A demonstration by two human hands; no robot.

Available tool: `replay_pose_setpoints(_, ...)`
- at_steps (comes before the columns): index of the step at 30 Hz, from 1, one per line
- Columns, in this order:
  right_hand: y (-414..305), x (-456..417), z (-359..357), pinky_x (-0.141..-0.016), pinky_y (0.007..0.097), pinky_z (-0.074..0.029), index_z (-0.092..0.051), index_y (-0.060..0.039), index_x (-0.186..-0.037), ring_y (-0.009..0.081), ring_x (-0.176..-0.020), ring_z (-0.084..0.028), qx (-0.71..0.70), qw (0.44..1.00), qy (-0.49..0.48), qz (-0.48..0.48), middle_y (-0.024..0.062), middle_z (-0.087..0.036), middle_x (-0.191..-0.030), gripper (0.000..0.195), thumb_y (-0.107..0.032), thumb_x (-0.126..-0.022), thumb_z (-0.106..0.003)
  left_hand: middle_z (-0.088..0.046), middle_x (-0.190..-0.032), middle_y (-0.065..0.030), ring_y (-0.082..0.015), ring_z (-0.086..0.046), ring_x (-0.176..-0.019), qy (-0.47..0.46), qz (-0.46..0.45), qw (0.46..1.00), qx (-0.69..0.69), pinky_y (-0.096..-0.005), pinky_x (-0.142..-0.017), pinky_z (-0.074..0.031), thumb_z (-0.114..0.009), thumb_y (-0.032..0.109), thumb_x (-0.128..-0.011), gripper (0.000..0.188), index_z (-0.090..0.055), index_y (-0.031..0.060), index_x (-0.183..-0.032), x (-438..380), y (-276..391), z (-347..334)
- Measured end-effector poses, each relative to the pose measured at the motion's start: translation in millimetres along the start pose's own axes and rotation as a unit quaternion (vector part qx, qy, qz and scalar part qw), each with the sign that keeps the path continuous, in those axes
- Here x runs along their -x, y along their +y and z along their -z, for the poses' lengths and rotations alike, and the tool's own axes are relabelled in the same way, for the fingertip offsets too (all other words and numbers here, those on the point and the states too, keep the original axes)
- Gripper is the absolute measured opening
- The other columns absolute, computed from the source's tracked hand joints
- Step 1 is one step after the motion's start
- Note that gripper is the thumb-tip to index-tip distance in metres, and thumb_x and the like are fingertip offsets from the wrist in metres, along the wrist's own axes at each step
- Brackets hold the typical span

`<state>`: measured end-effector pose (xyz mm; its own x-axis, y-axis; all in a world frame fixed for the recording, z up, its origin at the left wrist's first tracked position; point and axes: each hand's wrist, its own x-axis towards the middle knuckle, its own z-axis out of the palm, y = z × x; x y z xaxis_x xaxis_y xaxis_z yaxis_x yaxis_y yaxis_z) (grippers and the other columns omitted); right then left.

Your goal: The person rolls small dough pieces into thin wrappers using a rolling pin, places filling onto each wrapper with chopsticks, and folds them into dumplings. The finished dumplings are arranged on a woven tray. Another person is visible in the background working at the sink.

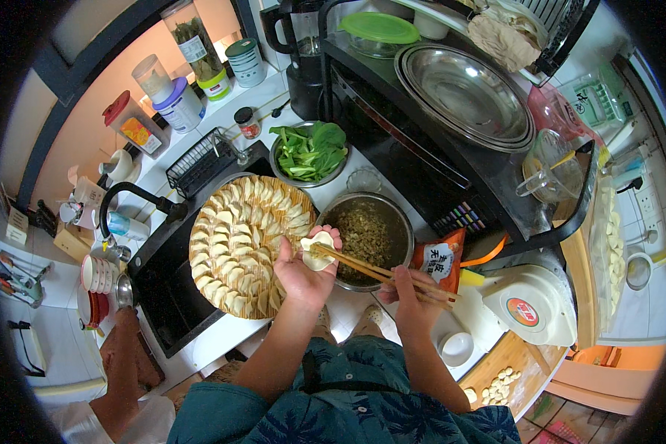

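A round dumpling wrapper (315, 262) rests on the upturned palm and fingers of my left hand (305, 277). My right hand (413, 294) grips a pair of wooden chopsticks (366, 267), whose tips touch a little filling on the wrapper. Just beyond my hands stands a steel bowl (405, 244) with brownish minced filling (365, 227) in it. To the left, a round woven tray (306, 201) carries many folded dumplings (236, 261) in curved rows; my left forearm and hand cover part of its right edge.
A black sink (164, 297) with a black faucet (139, 191) lies left, near another person's hand (123, 327). Leafy greens (311, 152) fill a bowl behind. At right are a white appliance (524, 311), a small white bowl (456, 348) and dough pieces (499, 387) on a wooden board (491, 369).
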<state>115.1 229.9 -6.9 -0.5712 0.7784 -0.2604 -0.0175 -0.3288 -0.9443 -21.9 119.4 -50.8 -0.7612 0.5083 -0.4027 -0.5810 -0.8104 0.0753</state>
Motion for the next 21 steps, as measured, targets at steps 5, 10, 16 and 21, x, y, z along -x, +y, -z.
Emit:
replay_pose_setpoints(5, -4, 5, -7, -0.053, 0.0269, -0.056, -0.070, 0.0056, -0.092, 0.0132, -0.059, -0.066, 0.046, 0.999, -0.010, -0.004, 0.0136, -0.070, -0.076, 0.022, -0.017, -0.091, -0.071, -0.061, -0.112, -0.0242, -0.0368, -0.058, -0.106, 0.002, -0.007, 1.000, 0.005, -0.0455, -0.095, -0.047, -0.035, 0.052, -0.100, 0.066, -0.054, -0.0105, -0.113, 1, 0, -1)
replay_pose_setpoints(10, 1, 5, -4, -0.053, 0.0271, -0.056, -0.069, 0.0053, -0.093, 0.0134, -0.058, -0.065, 0.041, 0.999, -0.010, -0.009, 0.0126, -0.070, -0.075, 0.023, -0.018, -0.091, -0.071, -0.061, -0.110, -0.0244, -0.0370, -0.058, -0.104, 0.000, -0.015, 1.000, 0.005, -0.0458, -0.093, -0.048, -0.034, 0.052, -0.100, 0.067, -0.055, -0.0102, -0.111, 0, 1, -1)
replay_pose_setpoints(16, -1, 5, -6, -0.052, 0.0260, -0.054, -0.068, 0.0053, -0.097, 0.0143, -0.057, -0.064, 0.037, 0.999, -0.012, -0.019, 0.0120, -0.069, -0.075, 0.022, -0.016, -0.094, -0.065, -0.061, -0.111, -0.0247, -0.0370, -0.058, -0.103, 0.007, -0.013, 1.000, 0.011, -0.0462, -0.092, -0.048, -0.034, 0.053, -0.100, 0.067, -0.055, -0.0097, -0.112, 0, 3, -1)
replay_pose_setpoints(21, 3, 2, 10, -0.053, 0.0278, -0.052, -0.068, 0.0037, -0.095, 0.0142, -0.061, -0.065, -0.034, 0.995, 0.038, 0.082, 0.0105, -0.067, -0.072, 0.019, -0.015, -0.093, -0.066, -0.060, -0.118, -0.0246, -0.0374, -0.058, -0.110, 0.001, -0.007, 1.000, 0.024, -0.0465, -0.098, -0.047, -0.042, 0.057, -0.096, 0.070, -0.054, -0.0090, -0.116, 2, 11, 2)
